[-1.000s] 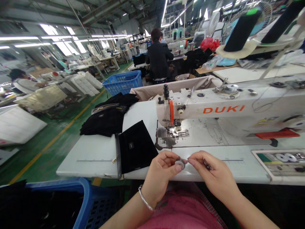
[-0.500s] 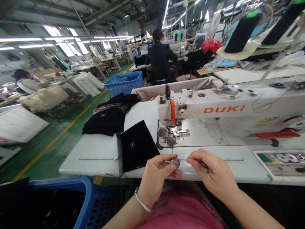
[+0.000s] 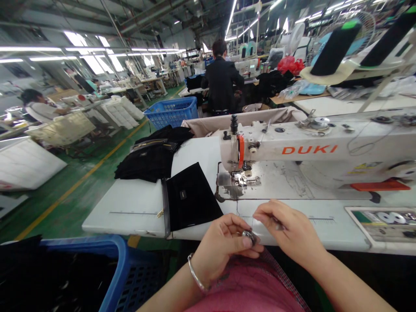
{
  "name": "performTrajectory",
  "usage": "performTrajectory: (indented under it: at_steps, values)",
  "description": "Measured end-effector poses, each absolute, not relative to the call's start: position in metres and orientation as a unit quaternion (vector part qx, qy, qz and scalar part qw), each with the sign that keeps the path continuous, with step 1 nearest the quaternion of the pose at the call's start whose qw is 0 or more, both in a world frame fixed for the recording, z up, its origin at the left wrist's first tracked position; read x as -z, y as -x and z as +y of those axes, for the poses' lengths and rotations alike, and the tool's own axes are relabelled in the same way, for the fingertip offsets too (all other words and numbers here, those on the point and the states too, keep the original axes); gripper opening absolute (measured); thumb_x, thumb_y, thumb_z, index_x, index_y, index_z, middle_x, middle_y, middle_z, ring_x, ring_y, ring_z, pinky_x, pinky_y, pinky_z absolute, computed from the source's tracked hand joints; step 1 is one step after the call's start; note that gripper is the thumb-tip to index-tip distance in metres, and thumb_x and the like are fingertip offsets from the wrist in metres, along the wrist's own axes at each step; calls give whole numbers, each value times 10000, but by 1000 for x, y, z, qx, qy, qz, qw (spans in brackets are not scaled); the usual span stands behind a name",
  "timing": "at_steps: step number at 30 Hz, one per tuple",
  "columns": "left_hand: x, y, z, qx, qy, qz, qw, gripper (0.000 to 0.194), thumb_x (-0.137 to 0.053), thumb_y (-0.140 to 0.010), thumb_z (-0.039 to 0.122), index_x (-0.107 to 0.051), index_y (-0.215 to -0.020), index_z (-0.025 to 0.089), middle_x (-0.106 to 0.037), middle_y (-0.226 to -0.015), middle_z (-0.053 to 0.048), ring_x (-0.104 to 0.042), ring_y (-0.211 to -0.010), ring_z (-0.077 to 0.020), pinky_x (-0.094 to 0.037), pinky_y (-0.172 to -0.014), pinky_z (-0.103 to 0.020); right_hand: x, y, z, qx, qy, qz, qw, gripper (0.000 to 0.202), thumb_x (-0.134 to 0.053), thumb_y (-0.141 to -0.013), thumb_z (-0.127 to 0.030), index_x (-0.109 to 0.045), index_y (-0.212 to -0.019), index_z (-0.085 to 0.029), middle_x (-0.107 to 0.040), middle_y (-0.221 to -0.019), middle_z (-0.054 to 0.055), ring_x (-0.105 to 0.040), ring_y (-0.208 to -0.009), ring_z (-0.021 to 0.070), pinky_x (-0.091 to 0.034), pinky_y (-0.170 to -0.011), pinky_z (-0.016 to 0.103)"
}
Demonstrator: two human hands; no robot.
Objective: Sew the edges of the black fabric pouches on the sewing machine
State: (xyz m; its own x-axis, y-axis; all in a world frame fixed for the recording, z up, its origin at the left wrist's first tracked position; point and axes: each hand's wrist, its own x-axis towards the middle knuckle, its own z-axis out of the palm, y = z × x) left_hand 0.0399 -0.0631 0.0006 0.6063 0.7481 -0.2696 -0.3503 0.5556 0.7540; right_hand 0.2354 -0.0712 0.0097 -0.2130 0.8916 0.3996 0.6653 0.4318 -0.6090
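Observation:
My left hand (image 3: 232, 238) grips a small round metal part (image 3: 249, 237), perhaps a bobbin case, between thumb and fingers at the table's front edge. To its right, my right hand (image 3: 282, 223) is closed, thumb and forefinger pinched together, with a small grey object (image 3: 278, 226) partly showing in the curled fingers. A thin thread seems to run between the hands. Behind them stands the white sewing machine (image 3: 312, 149), its presser foot (image 3: 248, 178) over the metal plate. A black fabric piece (image 3: 191, 197) with a zipper edge lies left of my left hand.
Black pieces (image 3: 146, 158) are piled on the table's left part. A blue basket (image 3: 121, 260) of dark fabric stands at the lower left, another blue basket (image 3: 172, 113) beyond the table. A person in black (image 3: 222, 80) sits ahead, facing away. Thread cones (image 3: 336, 50) stand at upper right.
My left hand has moved right and down with the metal part, which is now lower than my right hand's fingertips. The camera view has shifted slightly.

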Motion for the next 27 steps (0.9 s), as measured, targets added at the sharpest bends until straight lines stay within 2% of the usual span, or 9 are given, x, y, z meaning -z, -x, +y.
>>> performTrajectory:
  at_steps: [3, 7, 9, 12, 16, 19, 23, 25, 27]
  values:
    - [-6, -35, -65, -362, -394, 264, 802, 303, -786, -730, 161, -564, -936, 153, -707, -833, -66, -717, -778, -204, -554, -711, -295, -14, -242, -67, -136, 539, -746, 366, 144, -489, -958, -317, -586, -905, -224, -601, -803, -1, -564, -729, 134, -420, -665, 257]
    - [-13, -28, -65, -298, -568, 273, 717, 219, -759, -750, 166, -697, -960, 177, -687, -907, -68, -681, -861, -192, -520, -798, -306, -18, -235, -75, -141, 533, -751, 362, 125, -490, -957, -281, -573, -884, -223, -600, -800, -2, -564, -725, 131, -422, -655, 255]
    - [-8, -26, -65, -270, -574, 304, 711, 336, -771, -740, 180, -710, -1071, 198, -686, -933, -75, -672, -877, -197, -518, -810, -311, -15, -228, -83, -147, 511, -760, 374, 84, -498, -948, -242, -563, -900, -222, -589, -780, -8, -547, -685, 121, -412, -621, 247]
    - [8, -25, -65, -315, -442, 266, 797, 564, -820, -698, 211, -629, -1229, 219, -703, -888, -65, -691, -826, -198, -533, -769, -316, -2, -217, -95, -192, 480, -770, 374, 71, -490, -940, -190, -548, -919, -224, -579, -767, -17, -534, -662, 112, -404, -604, 242]
    - [29, -20, -72, -357, -323, 219, 849, 360, -869, -631, 226, -720, -958, 191, -732, -817, -64, -703, -730, -188, -541, -671, -282, 20, -206, -102, -267, 485, -762, 337, 116, -467, -922, -146, -547, -928, -230, -589, -800, -18, -555, -707, 124, -413, -630, 260]
    - [48, -2, -86, -321, -305, 266, 856, 299, -896, -574, 202, -729, -815, 145, -742, -789, -81, -695, -699, -165, -526, -676, -257, 31, -212, -103, -281, 478, -782, 285, 131, -475, -898, -122, -550, -882, -229, -583, -777, -23, -552, -687, 128, -407, -618, 267]
    - [90, 30, -100, -255, -308, 417, 816, 354, -922, -502, 210, -730, -782, 107, -734, -753, -76, -663, -643, -132, -483, -623, -212, 47, -244, -95, -223, 496, -805, 239, 126, -480, -901, -141, -563, -926, -232, -610, -807, -10, -577, -692, 135, -433, -615, 270]
    - [108, 37, -94, -323, -261, 499, 761, 368, -920, -510, 231, -711, -787, 108, -720, -762, -62, -660, -675, -149, -495, -644, -239, 57, -261, -88, -168, 526, -798, 242, 108, -494, -913, -183, -573, -967, -232, -630, -842, 4, -602, -723, 142, -458, -641, 271]
    - [118, 34, -76, -404, -219, 547, 699, 342, -853, -652, 289, -684, -895, 119, -700, -876, -62, -661, -792, -178, -527, -730, -304, 65, -272, -80, -116, 559, -779, 258, 96, -510, -927, -244, -583, -986, -228, -644, -860, 13, -617, -741, 145, -474, -672, 271]
